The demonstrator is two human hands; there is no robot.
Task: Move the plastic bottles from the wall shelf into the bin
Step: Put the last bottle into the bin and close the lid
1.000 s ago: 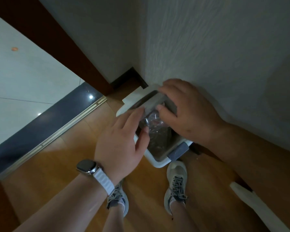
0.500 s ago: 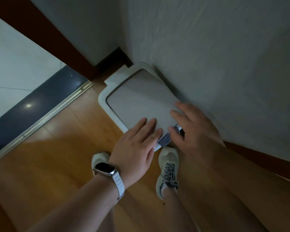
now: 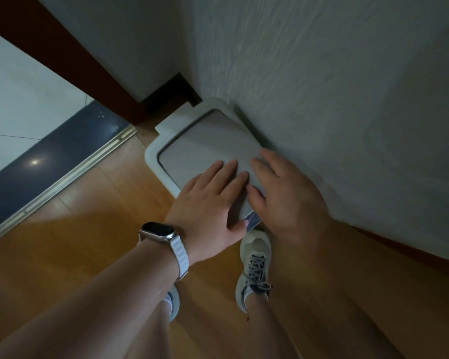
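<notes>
A white bin [image 3: 153,154] with a grey flat lid [image 3: 205,143] stands on the wooden floor against the textured wall. The lid lies closed. My left hand [image 3: 208,203], with a watch on the wrist, lies flat on the near part of the lid, fingers straight. Beside it my right hand [image 3: 285,193] rests flat on the lid's near right corner. No plastic bottle is visible; the bin's inside is hidden by the lid. The wall shelf is out of view.
The wall [image 3: 322,99] runs along the right, close behind the bin. A dark door frame [image 3: 83,66] and a metal threshold strip [image 3: 62,182] lie to the left. My two shoes [image 3: 254,268] stand just before the bin.
A second ago the lid was open with both hands on a clear plastic bottle inside the bin. The lid has come down and both hands have slid further onto it.
</notes>
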